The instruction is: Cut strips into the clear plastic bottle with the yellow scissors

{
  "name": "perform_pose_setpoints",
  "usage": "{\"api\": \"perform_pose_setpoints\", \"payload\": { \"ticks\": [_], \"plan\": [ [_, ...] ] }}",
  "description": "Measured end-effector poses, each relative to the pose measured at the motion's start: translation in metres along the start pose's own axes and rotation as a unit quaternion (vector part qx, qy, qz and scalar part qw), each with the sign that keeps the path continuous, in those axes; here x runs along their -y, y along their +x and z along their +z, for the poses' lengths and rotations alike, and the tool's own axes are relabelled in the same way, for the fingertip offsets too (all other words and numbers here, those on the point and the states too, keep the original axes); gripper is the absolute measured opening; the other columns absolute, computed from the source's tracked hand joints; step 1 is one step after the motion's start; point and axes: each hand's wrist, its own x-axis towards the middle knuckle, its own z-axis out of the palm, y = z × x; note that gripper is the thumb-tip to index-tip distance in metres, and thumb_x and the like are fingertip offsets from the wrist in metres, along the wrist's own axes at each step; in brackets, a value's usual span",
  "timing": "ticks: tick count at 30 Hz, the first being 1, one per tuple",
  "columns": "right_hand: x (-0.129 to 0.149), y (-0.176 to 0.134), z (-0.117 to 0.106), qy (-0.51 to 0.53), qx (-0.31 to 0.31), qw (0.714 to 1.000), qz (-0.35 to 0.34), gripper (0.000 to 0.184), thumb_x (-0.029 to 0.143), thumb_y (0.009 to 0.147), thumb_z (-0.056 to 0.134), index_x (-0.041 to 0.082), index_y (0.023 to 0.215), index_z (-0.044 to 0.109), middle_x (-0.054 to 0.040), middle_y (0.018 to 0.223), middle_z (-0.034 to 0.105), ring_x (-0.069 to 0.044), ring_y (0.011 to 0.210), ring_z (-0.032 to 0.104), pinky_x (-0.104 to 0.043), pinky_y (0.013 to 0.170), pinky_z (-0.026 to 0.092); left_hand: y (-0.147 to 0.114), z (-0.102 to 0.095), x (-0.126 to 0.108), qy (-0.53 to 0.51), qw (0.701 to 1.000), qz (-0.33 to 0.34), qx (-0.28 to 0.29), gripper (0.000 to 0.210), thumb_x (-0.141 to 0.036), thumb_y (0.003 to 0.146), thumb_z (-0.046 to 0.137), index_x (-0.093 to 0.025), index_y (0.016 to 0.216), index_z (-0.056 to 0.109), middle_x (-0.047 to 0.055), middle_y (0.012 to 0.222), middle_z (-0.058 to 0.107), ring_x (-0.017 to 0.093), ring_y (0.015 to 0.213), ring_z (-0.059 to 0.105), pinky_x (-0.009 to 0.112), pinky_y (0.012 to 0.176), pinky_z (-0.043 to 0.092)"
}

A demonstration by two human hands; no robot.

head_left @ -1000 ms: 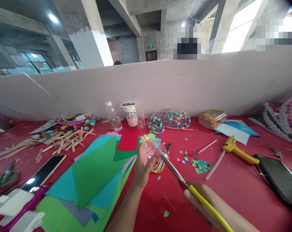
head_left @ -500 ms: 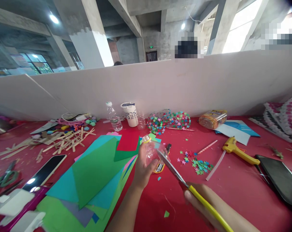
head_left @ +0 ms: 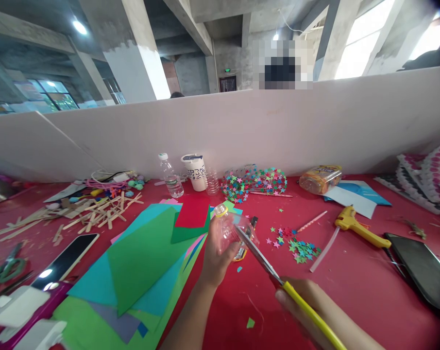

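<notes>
Left grip (head_left: 214, 260) pinching clear plastic bottle (head_left: 225, 231), yellow-ringed neck (head_left: 220, 211) just beyond the grip. Right grip (head_left: 309, 292) wrapped round yellow-handled scissors (head_left: 260, 256), blades at bottle. 1 glue gun (head_left: 362, 229) ahead-right of right grip.

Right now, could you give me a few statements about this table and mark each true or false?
1. The left hand holds a clear plastic piece. True.
2. The right hand holds nothing. False: it holds yellow-handled scissors.
3. A yellow glue gun lies on the red table. True.
4. Seen here, the white cup stands left of the capped bottle. False: it stands to the right.
5. Coloured stars lie scattered. True.
</notes>
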Motion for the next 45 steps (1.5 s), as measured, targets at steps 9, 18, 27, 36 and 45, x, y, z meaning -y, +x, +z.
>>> {"api": "perform_pose_setpoints", "payload": {
  "ticks": [9,18,27,36,45],
  "plan": [
    [-0.008,0.002,0.002,0.021,0.021,1.0,0.004,0.074,0.098,0.072,0.031,0.024,0.073,0.043,0.0089,0.058,0.039,-0.007,0.042,0.033,-0.02,0.037,0.031,-0.002,-0.004,-0.004,0.036,0.998,0.02,0.053,0.072,-0.048,0.079,0.074,-0.028,0.141,0.044,0.013,0.148,0.048,0.037,0.141,0.04,0.055,0.118,0.028],
    [-0.006,0.0,0.001,0.045,0.016,0.999,0.004,0.069,0.094,0.074,0.041,0.025,0.073,0.042,0.01,0.055,0.037,-0.006,0.039,0.03,-0.02,0.036,0.024,-0.005,-0.004,-0.004,0.081,0.995,0.029,0.055,0.073,-0.045,0.081,0.072,-0.03,0.144,0.039,0.012,0.155,0.041,0.038,0.147,0.031,0.057,0.12,0.024],
    [-0.006,0.002,0.0,0.043,0.019,0.999,-0.007,0.07,0.095,0.074,0.04,0.025,0.07,0.039,0.0103,0.054,0.038,-0.006,0.038,0.032,-0.021,0.036,0.023,-0.004,-0.004,-0.003,0.086,0.994,0.038,0.062,0.071,-0.044,0.084,0.069,-0.028,0.146,0.038,0.012,0.155,0.039,0.036,0.147,0.03,0.054,0.121,0.023],
    [-0.008,0.004,0.001,0.045,0.008,0.999,-0.008,0.07,0.095,0.074,0.039,0.025,0.073,0.041,0.0104,0.053,0.038,-0.006,0.036,0.031,-0.02,0.034,0.022,-0.008,0.0,-0.01,0.12,0.986,0.081,0.084,0.069,-0.041,0.086,0.068,-0.028,0.146,0.039,0.012,0.151,0.044,0.034,0.142,0.039,0.049,0.119,0.029],
    [-0.007,0.002,0.001,0.029,-0.002,1.0,0.008,0.065,0.09,0.078,0.045,0.026,0.071,0.041,0.0102,0.048,0.038,-0.007,0.035,0.034,-0.02,0.034,0.023,-0.006,0.002,-0.012,0.118,0.986,0.078,0.092,0.07,-0.045,0.086,0.067,-0.03,0.148,0.037,0.011,0.149,0.047,0.033,0.142,0.039,0.049,0.118,0.03]
  ]
}}
